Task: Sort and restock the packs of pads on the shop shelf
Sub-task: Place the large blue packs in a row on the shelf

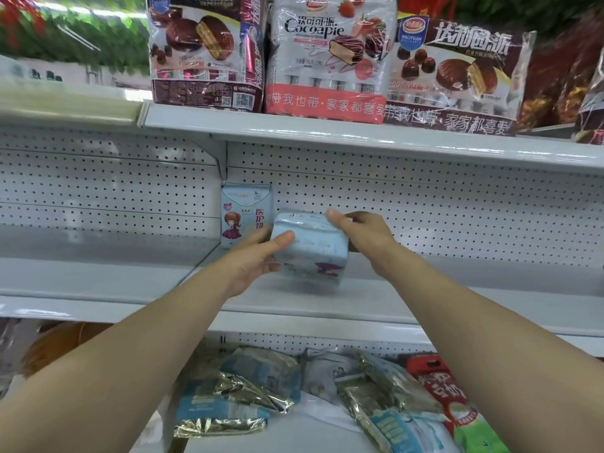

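Note:
A light blue pack of pads (310, 248) is held just above the middle shelf (425, 302), tilted, between both hands. My left hand (258, 256) grips its left side with the thumb across the front. My right hand (362, 237) holds its top right corner with the thumb on the upper edge. Behind it, a matching pack with a cartoon girl (243, 217) stands upright against the pegboard back (425, 217). On the shelf below lies a loose heap of blue and gold-foil packs (255, 393).
Large bags of chocolate pies (327, 57) line the top shelf, overhanging its front edge. A shelf bracket (222, 161) hangs just above the standing pack. A red and green pack (457, 407) lies at the lower right. The neighbouring bay's shelf (81, 273) is at the left.

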